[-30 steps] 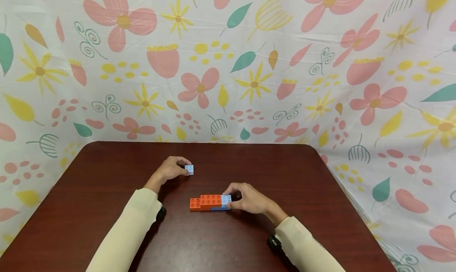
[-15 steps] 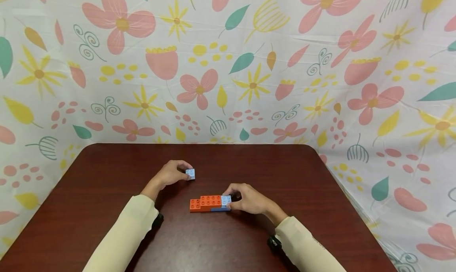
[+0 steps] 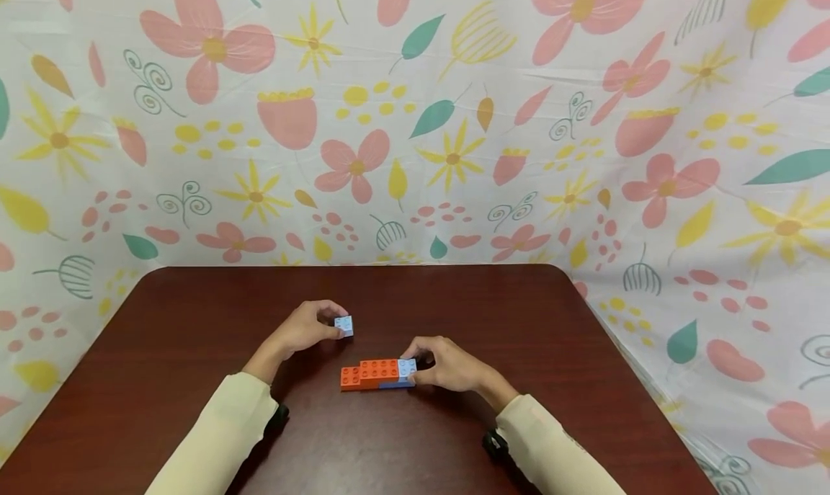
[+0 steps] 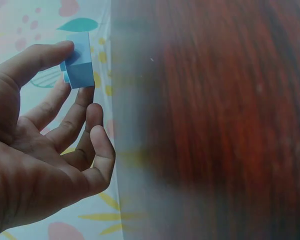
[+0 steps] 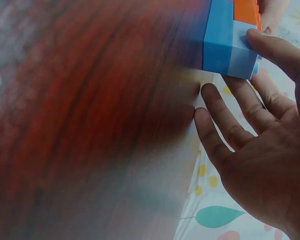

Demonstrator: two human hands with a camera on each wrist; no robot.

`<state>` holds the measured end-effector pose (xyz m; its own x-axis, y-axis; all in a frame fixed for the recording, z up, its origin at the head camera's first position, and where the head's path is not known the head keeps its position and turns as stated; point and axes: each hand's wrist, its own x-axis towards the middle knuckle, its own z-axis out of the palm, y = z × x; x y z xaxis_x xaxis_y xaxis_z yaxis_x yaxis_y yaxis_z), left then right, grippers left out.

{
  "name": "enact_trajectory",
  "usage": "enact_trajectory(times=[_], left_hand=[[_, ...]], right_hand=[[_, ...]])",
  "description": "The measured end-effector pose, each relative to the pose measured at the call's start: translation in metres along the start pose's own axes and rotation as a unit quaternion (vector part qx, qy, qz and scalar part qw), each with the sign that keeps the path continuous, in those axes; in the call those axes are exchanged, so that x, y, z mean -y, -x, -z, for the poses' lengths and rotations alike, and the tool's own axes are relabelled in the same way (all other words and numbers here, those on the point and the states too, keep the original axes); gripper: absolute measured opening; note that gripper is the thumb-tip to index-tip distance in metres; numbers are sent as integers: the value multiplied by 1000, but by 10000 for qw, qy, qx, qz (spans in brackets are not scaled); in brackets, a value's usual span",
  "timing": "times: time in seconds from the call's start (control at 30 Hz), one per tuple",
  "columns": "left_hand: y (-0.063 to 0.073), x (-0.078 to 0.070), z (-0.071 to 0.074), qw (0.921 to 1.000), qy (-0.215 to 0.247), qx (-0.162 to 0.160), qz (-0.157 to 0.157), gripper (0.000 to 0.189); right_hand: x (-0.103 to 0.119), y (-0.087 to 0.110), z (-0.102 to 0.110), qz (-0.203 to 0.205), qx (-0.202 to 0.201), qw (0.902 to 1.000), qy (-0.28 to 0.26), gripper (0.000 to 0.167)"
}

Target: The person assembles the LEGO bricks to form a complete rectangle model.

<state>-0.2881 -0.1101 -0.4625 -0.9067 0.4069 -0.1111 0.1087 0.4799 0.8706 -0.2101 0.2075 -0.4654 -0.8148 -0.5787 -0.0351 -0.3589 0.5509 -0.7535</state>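
Observation:
My left hand pinches a small light blue toy brick between thumb and fingers, at the back left of the other bricks. In the left wrist view that light blue brick shows its studs turned toward the palm. My right hand pinches a second light blue brick at the right end of a low brick build. Orange bricks form the left and middle of this build. Beneath its right part lies a darker blue brick, plain in the right wrist view.
The build rests on a dark reddish-brown table with rounded back corners. Behind and beside it hangs a white cloth printed with flowers and leaves. Dark bands sit at the sleeve cuffs.
My left hand has come slightly nearer with its light blue brick, closing some distance to the build. The right hand keeps its pinch on the build's end. The head view has shifted a little.

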Motion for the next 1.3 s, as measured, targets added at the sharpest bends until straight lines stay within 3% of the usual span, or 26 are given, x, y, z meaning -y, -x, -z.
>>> enact_trajectory(times=[0.23,0.57,1.3], left_hand=[[6,-13,-5,9998,23,112,-163,31],[22,-17,-11,9992,-77,242,-312,29],[49,-13,-17,9983,-254,287,-434,27]], right_hand=[[-2,5,5,-141,-42,9999,24,25],[-3,4,6,-98,-6,10000,17,26],[1,-5,3,-59,49,10000,-20,25]])
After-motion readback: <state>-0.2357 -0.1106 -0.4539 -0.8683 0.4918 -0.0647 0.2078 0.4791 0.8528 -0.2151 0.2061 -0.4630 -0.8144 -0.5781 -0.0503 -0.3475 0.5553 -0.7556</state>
